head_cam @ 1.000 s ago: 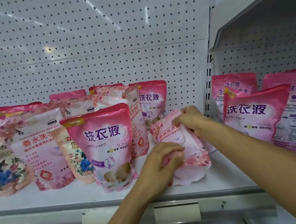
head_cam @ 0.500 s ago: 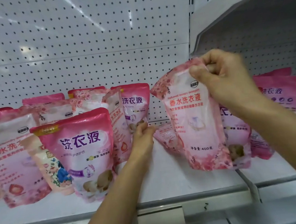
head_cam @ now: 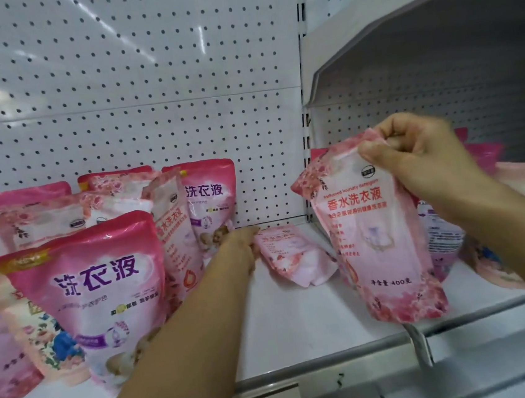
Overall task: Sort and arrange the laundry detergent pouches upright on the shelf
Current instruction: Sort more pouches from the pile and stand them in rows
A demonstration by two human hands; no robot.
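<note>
Upright pouches (head_cam: 99, 290) crowd the shelf (head_cam: 287, 326) at left before the pegboard (head_cam: 132, 82). The right hand (head_cam: 426, 165) pinches a rose pouch's (head_cam: 372, 239) top corner, hanging it above the shelf. The left hand (head_cam: 243, 243) grips a flat pouch (head_cam: 293, 257) lying behind.

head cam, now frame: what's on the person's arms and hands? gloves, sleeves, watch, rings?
Nothing worn that shows. The left hand and right hand are bare, no gloves. Both forearms are bare as far as the frame shows, with no sleeve edge in view. No watch, band or ring is visible; the left hand's fingers are mostly hidden, so rings there cannot be ruled out.
</note>
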